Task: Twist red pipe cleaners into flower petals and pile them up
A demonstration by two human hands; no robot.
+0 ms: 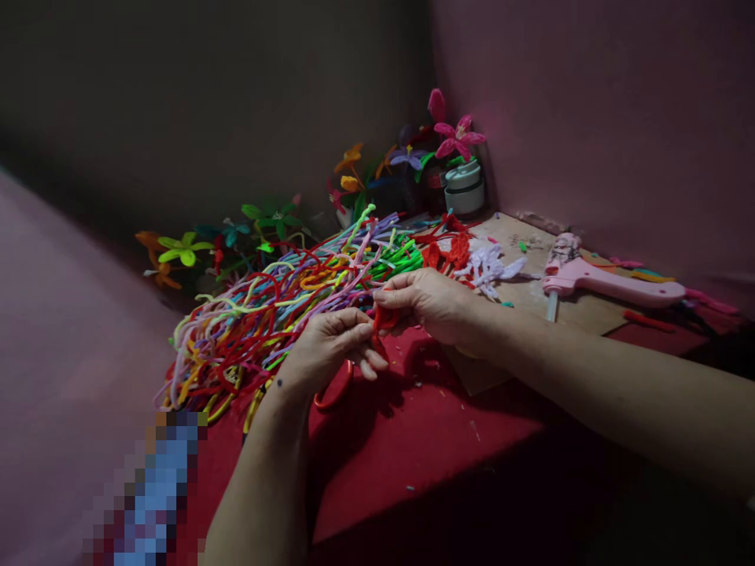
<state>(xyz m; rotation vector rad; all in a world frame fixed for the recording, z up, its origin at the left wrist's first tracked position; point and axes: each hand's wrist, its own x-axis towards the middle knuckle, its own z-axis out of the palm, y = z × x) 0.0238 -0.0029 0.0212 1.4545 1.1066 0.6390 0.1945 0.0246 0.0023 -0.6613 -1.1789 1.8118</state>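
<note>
Red fuzzy piece [384,318] is in the air between the two hands, above the red table [406,440], near the middle of the view. The right hand [428,306] pinches it from the right side, thumb and finger closed narrowly on it. The left hand [339,338] holds it from the left side, also with a narrow pinch, while its other fingers are loosely spread below. The exact shape of the piece is partly hidden by the fingers.

Just beyond and to the left of the hands lies a big pile of colourful fuzzy stems [236,338]. Under the left hand, an orange loop [333,393] rests on the table. To the right of the pile there are red fuzzy shapes [454,253] and a white-lilac fuzzy shape [491,266], near a brown board [581,310]. A pink glue gun [619,284] lies on the right. At the far side stand fuzzy flowers [460,137] of many colours, and a pale round container [465,198] is beneath the pink one.
</note>
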